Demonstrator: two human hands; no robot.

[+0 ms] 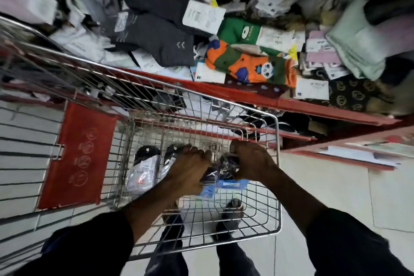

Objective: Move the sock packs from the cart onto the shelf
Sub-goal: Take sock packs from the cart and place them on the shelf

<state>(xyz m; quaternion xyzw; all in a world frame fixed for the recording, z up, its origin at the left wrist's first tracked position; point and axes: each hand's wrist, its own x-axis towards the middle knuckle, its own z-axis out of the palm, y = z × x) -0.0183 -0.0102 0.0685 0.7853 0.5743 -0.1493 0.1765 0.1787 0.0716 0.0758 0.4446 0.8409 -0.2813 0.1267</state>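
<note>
Both my hands reach down into the wire cart (276, 163). My left hand (190, 170) and my right hand (251, 161) are closed together on a bundle of dark sock packs in clear wrap (224, 168). Two more sock packs, dark tops with white cards (144, 170), stand against the cart's inner wall to the left of my left hand. A blue-labelled pack (230, 184) lies under the bundle. The red-edged shelf (246, 94) runs just beyond the cart and is heaped with socks.
On the shelf lie dark grey socks (156, 38), an orange and green panda pair (248, 65), a green pair (238, 30) and pale folded packs at right. A red plastic flap (78, 157) hangs on the cart's left side. Lower shelves and tiled floor sit to the right.
</note>
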